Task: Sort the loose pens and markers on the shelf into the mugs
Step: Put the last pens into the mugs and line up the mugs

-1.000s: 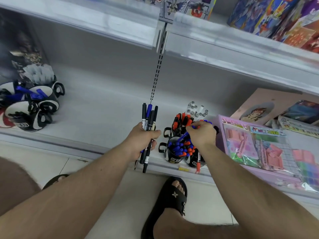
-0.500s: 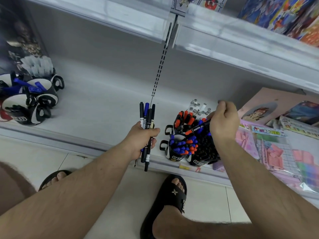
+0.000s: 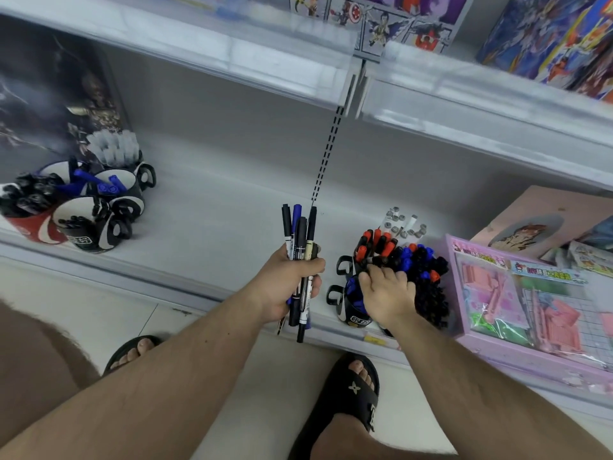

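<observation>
My left hand grips a bundle of black and blue pens upright over the shelf's front edge. To its right stands a cluster of black mugs: a front mug holding blue-capped pens, a rear mug with orange-capped markers, and black-capped pens packed beside them. My right hand is lowered onto this cluster, covering most of the front mug. Its fingertips pinch a black marker that lies across the pen tops.
A second group of mugs with black, blue and white pens stands far left on the white shelf. Small grey caps lie behind the right mugs. A pink stationery box sits right. Sandalled feet stand on the floor below.
My right hand came down and left from its raised position near the pink box onto the mug cluster, bringing the marker with it. The left hand and its bundle stayed put.
</observation>
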`<state>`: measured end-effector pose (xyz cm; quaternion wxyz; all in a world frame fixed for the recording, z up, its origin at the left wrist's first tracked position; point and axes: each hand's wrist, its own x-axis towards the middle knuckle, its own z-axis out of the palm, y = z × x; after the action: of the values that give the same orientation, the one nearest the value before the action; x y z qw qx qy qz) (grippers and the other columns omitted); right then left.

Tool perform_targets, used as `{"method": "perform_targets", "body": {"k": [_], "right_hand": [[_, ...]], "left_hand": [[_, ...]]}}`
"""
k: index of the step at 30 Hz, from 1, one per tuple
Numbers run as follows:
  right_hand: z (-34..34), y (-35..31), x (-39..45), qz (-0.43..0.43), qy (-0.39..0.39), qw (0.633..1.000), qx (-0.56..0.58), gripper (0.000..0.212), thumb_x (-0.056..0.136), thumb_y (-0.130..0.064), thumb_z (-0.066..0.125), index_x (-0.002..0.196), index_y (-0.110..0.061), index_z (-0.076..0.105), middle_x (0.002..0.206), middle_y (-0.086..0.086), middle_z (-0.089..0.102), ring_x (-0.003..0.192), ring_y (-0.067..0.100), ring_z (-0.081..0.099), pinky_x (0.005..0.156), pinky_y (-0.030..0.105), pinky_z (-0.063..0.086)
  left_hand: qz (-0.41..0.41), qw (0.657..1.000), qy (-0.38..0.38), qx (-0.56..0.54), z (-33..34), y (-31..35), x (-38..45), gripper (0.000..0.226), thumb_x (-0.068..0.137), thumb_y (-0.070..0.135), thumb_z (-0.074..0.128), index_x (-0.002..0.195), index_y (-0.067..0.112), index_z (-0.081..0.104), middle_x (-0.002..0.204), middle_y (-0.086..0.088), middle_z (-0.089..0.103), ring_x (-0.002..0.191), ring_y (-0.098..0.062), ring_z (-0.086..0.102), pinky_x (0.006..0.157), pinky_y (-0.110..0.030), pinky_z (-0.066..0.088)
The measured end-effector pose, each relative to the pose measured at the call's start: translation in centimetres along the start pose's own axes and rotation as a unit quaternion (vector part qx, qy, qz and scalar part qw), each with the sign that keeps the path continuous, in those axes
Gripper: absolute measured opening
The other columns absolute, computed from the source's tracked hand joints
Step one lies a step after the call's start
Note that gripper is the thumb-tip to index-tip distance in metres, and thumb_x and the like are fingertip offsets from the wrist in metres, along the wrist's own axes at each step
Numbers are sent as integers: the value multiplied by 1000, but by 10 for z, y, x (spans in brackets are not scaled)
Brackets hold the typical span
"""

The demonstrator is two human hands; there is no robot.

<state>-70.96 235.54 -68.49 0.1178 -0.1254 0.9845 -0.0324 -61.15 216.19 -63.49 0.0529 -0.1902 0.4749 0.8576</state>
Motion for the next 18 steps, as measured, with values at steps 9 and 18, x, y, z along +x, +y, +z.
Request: {"method": "perform_targets", "body": {"k": [9, 18], "right_hand": [[-24, -6, -12, -10, 11, 998, -58, 66, 98, -61, 19, 149, -21, 33, 143, 11, 38, 129, 30, 38, 107, 47, 30], [-127, -66, -63, -59, 62, 862, 499, 7, 95, -34, 59, 100, -34, 64, 97, 0, 67, 61, 6, 55, 63, 26, 46]], "left_hand": [[-7, 997, -74, -14, 4, 8, -8, 22, 90, -9, 55, 96, 13, 57, 68, -3, 58, 51, -16, 50, 50, -25, 44], [-50, 987, -149, 33, 17, 4, -7, 30, 73, 6, 69, 101, 11, 59, 68, -7, 56, 55, -19, 52, 54, -28, 46]]}}
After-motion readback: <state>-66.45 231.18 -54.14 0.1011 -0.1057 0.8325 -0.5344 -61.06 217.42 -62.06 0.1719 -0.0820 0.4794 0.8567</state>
